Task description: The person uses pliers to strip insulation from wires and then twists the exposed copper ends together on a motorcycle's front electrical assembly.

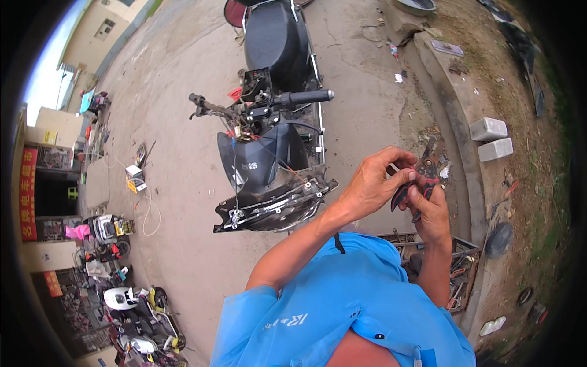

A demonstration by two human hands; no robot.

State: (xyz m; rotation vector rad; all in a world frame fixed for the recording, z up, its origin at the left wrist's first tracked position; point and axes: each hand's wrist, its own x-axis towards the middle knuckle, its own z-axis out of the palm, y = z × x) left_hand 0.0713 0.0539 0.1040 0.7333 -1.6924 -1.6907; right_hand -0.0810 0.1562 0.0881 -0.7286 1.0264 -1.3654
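My right hand (433, 215) is closed around a pair of pliers (430, 166) with dark metal jaws and red-and-black handles. The jaws point away from me, up and to the right. Against the handles, just to the left, is my left hand (380, 182), its thumb and fingers curled in a pinch. Whatever lies between those fingertips is too small or too hidden to make out. In front of me and to the left stands a partly stripped black scooter (260, 156), with bare wires at its handlebar (302, 98) and its front panel off.
Beside me on the right, a metal tray (472, 248) holds several loose tools. Two pale blocks (489, 129) rest on the dirt past the concrete kerb (449, 98). Parked scooters (122, 298) line the shopfront at left, near a white cable (158, 214) on the ground.
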